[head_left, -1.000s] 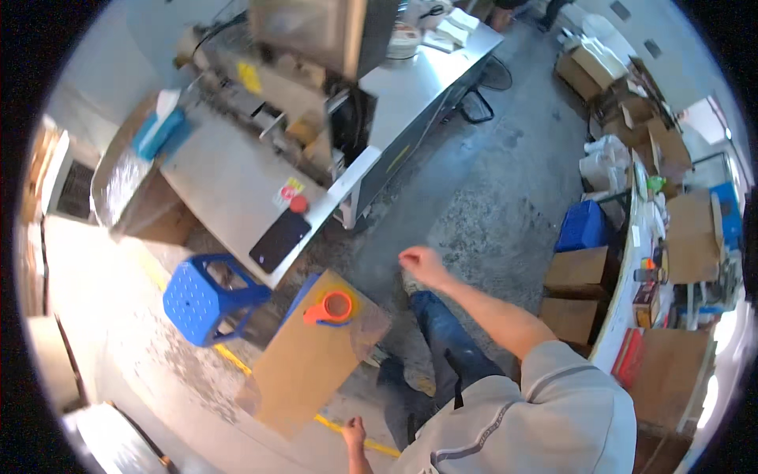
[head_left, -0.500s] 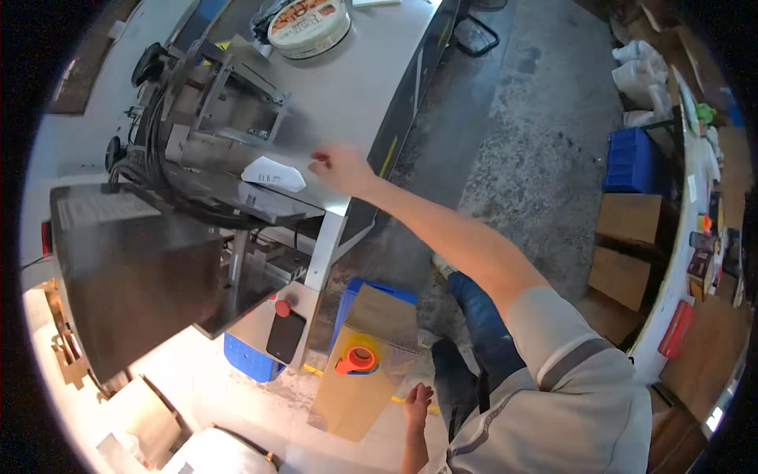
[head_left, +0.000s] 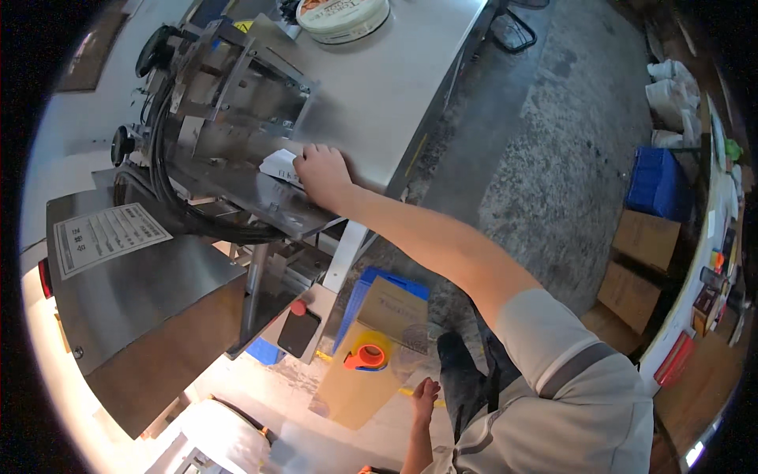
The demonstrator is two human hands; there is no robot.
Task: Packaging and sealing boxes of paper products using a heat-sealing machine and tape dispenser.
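Head view showed that, since half a second before, the right hand (head_left: 320, 175) had come down from above the tabletop and settled onto a small white packet (head_left: 280, 166) at the edge of the steel machine (head_left: 229, 118). One second back, that arm had hung over the floor with nothing near it. The left hand (head_left: 425, 393) stayed low by the person's side throughout.

A grey metal table (head_left: 395, 87) ran along the machine, with a round tin (head_left: 343, 16) at its far end. A steel cabinet (head_left: 142, 308) with a printed sheet stood lower left. Below the table sat a blue crate (head_left: 395, 280), and a flat cardboard piece (head_left: 371, 355) carried an orange tape dispenser (head_left: 365, 357). The concrete floor (head_left: 545, 158) stretched right toward cardboard boxes (head_left: 643, 237) and another blue bin (head_left: 655, 186).

Fingers of the right hand were curled narrowly, resting on the packet's near edge; whether they gripped it could not be told. The left hand's fingers were loosely spread, just beside the cardboard, holding nothing.
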